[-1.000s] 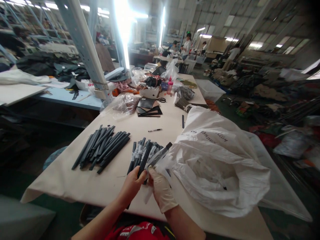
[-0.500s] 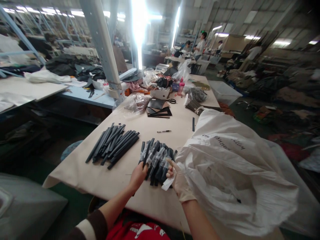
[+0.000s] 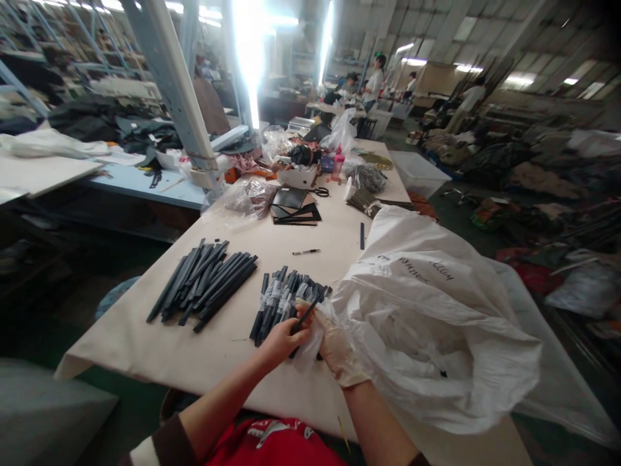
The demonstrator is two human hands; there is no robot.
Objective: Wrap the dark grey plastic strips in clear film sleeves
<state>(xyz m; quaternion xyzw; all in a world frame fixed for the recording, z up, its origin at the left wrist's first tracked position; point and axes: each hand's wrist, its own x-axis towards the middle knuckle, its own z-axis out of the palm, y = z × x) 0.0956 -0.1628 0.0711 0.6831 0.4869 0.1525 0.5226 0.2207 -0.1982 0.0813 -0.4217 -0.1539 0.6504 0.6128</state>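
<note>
My bare left hand [image 3: 281,340] is closed round a narrow dark strip [image 3: 308,312], which points up and to the right. Close against it, my right hand [image 3: 338,349], in a pale glove, has its fingers bent at a piece of translucent plastic film [image 3: 309,346] that hangs between the hands. Its fingertips are partly hidden behind the strip. Just beyond both hands lie bundles of dark strips [image 3: 272,299] with clear wrapping round their middles. Further left is a loose pile of unwrapped dark strips [image 3: 204,281].
A big white plastic bag [image 3: 436,310] bulges over the table's right side. Beyond the bundles lie a pen [image 3: 306,251], a single strip [image 3: 362,236], dark flat sheets [image 3: 294,206] and scissors [image 3: 320,191]. A metal post [image 3: 169,84] rises at the left. People work far back.
My left hand has lifted a strip off the bundles and brought it right to my gloved hand. The film now hangs between both hands. The view has shifted slightly right.
</note>
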